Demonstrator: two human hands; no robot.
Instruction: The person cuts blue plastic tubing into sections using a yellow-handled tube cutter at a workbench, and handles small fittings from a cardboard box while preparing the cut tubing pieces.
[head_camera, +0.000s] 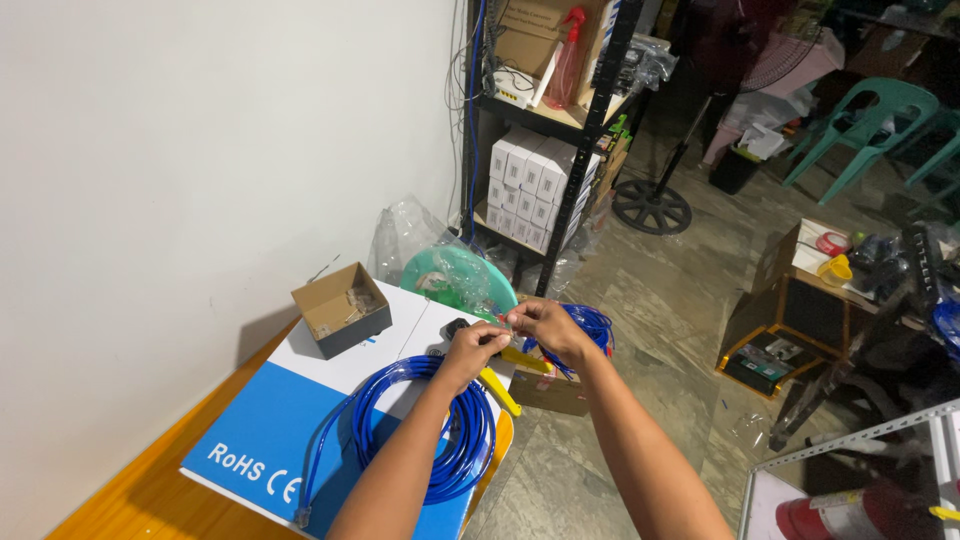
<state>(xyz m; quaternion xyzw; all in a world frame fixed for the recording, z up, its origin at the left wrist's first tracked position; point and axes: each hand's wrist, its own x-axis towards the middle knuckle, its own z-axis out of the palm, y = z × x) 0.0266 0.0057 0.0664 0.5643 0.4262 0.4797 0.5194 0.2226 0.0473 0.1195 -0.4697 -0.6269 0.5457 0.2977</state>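
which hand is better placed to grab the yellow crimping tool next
Probably the left hand: it sits right above the yellow crimping tool on the blue and white box. The right hand is farther off, and both pinch the cable end.

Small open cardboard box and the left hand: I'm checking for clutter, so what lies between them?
In the head view, only the bare white top of the flat blue-and-white box lies between the small cardboard box and the left hand.
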